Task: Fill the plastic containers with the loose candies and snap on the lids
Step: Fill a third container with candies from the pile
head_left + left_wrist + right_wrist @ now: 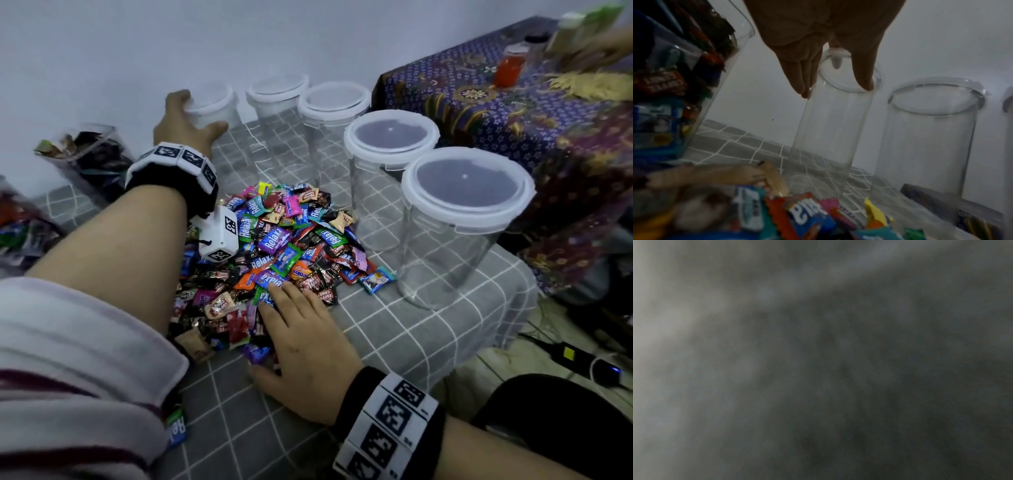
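My left hand reaches to about eleven o'clock and wraps the top of the farthest clear plastic cylinder container with its white snap lid, fingers on one side and thumb on the other. The left wrist camera adds what the head view hides: my fingers lie straight down the container's wall and the thumb presses its rim, a clasp more than a tight fist. Four more lidded clear containers run from there toward three o'clock, the nearest one empty. My right hand lies flat, fingers spread and holding nothing, on the six o'clock edge of the heap of loose, brightly wrapped candies on the grey checked cloth. The right wrist camera gives only dark blur, probably because that wrist rests on the cloth. At nine o'clock a clear container packed with candies leans tilted.
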`<action>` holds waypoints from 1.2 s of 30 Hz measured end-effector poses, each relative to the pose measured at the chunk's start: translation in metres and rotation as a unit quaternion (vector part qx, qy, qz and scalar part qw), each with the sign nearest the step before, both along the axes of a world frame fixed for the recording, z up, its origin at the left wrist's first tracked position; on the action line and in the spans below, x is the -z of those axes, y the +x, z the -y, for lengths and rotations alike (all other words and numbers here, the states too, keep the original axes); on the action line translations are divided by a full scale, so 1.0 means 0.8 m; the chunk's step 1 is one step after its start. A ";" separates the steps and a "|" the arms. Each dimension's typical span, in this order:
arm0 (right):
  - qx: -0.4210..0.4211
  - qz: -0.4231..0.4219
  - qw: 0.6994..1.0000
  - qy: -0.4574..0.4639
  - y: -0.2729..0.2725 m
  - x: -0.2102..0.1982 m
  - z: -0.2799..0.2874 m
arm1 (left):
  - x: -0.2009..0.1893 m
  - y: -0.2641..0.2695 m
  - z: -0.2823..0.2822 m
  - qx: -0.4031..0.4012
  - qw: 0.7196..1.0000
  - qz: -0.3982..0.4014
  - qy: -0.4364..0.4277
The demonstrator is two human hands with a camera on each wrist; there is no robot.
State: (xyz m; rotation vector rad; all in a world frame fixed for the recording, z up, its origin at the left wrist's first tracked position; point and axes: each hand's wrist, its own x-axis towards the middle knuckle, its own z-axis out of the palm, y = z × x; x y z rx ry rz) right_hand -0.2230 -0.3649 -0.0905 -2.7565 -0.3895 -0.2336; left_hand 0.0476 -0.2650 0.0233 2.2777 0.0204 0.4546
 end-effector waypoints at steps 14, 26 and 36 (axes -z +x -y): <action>0.018 -0.010 1.000 -0.011 -0.002 -0.010 -0.001 | -0.045 -0.096 -0.035 0.036 0.985 0.141 -0.090; -0.018 -0.032 0.999 -0.010 0.001 -0.012 0.000 | -0.054 -0.296 -0.106 0.148 0.981 0.044 -0.120; -0.035 -0.032 0.999 -0.015 -0.002 -0.018 0.003 | -0.019 -0.376 -0.136 0.150 0.978 0.004 -0.145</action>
